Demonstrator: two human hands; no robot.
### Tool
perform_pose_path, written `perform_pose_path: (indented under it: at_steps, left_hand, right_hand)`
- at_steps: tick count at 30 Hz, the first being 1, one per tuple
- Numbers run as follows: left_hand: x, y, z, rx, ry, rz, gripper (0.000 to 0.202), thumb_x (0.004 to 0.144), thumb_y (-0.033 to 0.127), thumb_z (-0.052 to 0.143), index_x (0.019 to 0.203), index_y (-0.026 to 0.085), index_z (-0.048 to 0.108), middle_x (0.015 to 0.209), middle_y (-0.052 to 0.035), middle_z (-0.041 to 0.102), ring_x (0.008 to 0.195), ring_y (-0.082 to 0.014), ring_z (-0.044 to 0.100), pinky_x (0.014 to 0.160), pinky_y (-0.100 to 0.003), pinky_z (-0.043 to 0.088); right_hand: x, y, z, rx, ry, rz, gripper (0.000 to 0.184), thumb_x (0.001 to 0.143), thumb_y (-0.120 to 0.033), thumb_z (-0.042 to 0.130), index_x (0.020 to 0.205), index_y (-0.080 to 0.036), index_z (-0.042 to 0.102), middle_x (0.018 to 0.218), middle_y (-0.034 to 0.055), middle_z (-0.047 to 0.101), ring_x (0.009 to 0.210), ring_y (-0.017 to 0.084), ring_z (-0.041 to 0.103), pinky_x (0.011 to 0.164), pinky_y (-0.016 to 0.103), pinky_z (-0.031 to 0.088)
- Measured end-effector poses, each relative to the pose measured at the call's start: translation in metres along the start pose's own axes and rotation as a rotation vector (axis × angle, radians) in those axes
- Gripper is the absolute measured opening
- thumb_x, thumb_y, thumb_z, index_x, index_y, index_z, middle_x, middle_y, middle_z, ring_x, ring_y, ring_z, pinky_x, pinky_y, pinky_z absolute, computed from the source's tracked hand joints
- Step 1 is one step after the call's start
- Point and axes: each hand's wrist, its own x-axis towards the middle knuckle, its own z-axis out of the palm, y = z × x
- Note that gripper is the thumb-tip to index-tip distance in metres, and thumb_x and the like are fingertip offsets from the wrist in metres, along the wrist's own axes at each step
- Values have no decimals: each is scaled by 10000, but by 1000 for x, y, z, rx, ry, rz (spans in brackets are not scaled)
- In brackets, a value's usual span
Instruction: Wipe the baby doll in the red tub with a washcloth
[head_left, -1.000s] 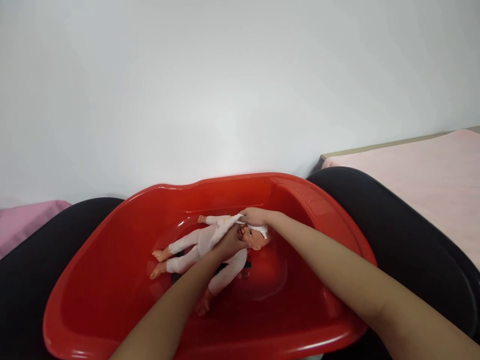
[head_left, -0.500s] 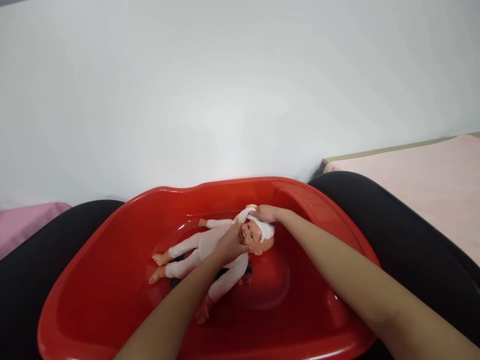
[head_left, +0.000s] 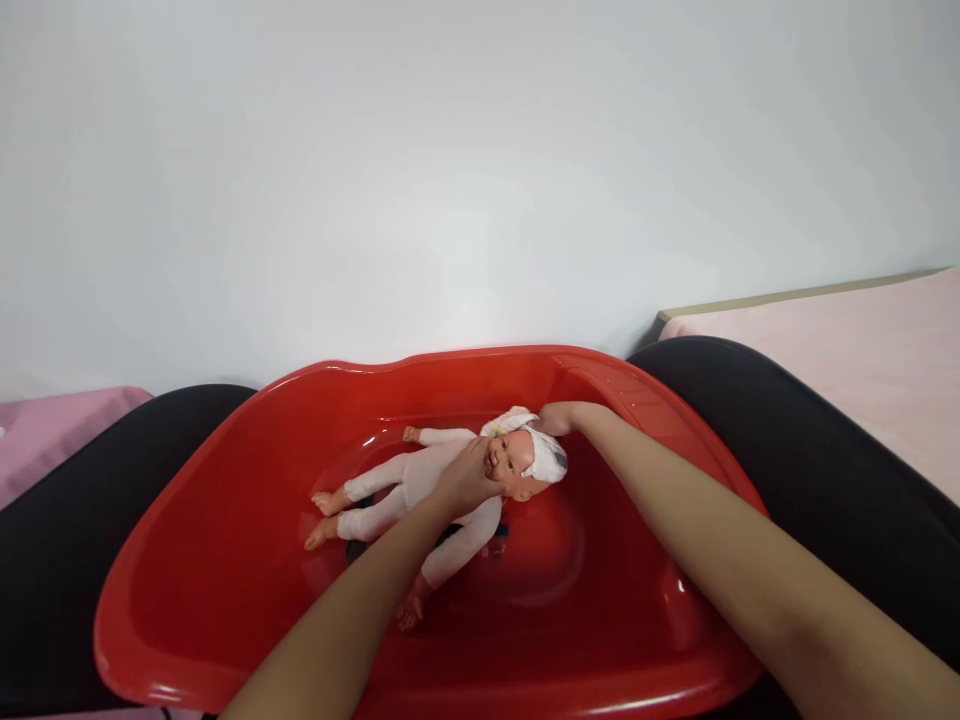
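A baby doll (head_left: 427, 470) in white clothes lies on its back in a red baby bathtub (head_left: 225, 480), its feet to the left and its head to the right. My left hand (head_left: 463, 480) is closed around the doll's chin and neck. A white cloth (head_left: 547, 458) with a dark patch is draped over the top of the doll's head. My right hand (head_left: 556, 418) grips this cloth at the far side of the head, its fingertips partly hidden by the folds. Some dark object beneath the doll shows only in part.
Black-clad legs (head_left: 720, 400) flank the tub on both sides. A white wall (head_left: 450, 200) rises right behind it. Pink cloth lies at the left, and a pale pink covered surface (head_left: 840, 350) with a wooden edge stands at the right.
My right hand has moved slightly right along the doll's head, and the cloth has shifted with it towards the crown. My left hand keeps its hold. The whole view has shifted slightly.
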Motion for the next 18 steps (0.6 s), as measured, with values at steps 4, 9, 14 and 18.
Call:
perform_pose_path:
  at_steps: [4,9,14,18]
  left_hand:
    - [-1,0,1,-7,10,-5,435,665,220,815,984,226,518,1039,-49,629,978,-258,611,776,-331,486]
    - [-2,-1,2,3,25,-10,457,669,268,850,980,212,520,1085,-71,629,1061,-290,610,871,-358,478]
    - [0,1,1,16,-29,3,470,659,287,838,987,228,506,1086,-49,626,1004,-245,609,831,-334,494]
    - [0,2,0,17,-30,-1,458,661,283,839,957,243,491,1073,-32,617,995,-238,596,825,-323,499]
  right_hand:
    - [-5,-21,2,12,0,-111,459,1018,-456,449,1151,-133,747,1106,130,761,866,212,688,732,268,486]
    - [1,-46,16,35,-37,-168,402,1006,-451,495,1173,-186,747,1126,78,769,880,182,691,729,230,476]
    - [9,-19,13,-21,-27,-47,497,1023,-485,444,1091,-111,765,1060,132,769,818,201,681,702,265,483]
    - [9,-4,10,-55,-10,11,454,1013,-419,465,1008,-87,774,958,144,769,781,208,672,710,281,492]
